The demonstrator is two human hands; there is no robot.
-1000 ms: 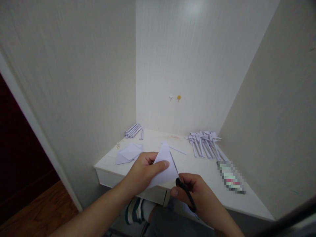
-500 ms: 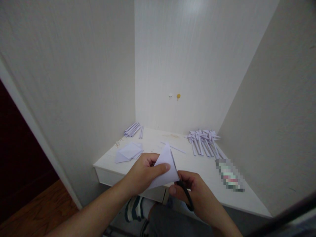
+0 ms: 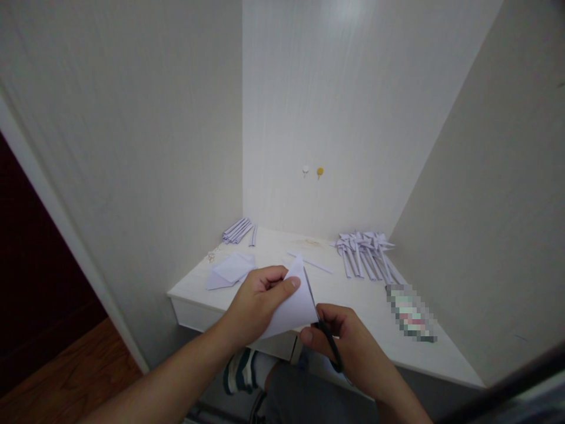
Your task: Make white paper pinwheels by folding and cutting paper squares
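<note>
My left hand [image 3: 258, 301] pinches a folded white paper triangle [image 3: 295, 300] above the front edge of the white desk [image 3: 353, 306], its tip pointing away from me. My right hand [image 3: 348, 347] grips black-handled scissors [image 3: 329, 344], whose blades run up along the right edge of the paper. Both hands are close together, just in front of the desk.
On the desk lie loose folded papers [image 3: 229, 270] at the left, a bundle of rolled strips [image 3: 238, 231] at the back left, a pile of folded paper pieces [image 3: 366, 250] at the back right, a thin strip [image 3: 311, 263] and a blurred packet [image 3: 410, 313]. Walls enclose three sides.
The scissors have moved further up along the paper's right edge and my left thumb has shifted slightly on the paper. Both hands sit a little higher.
</note>
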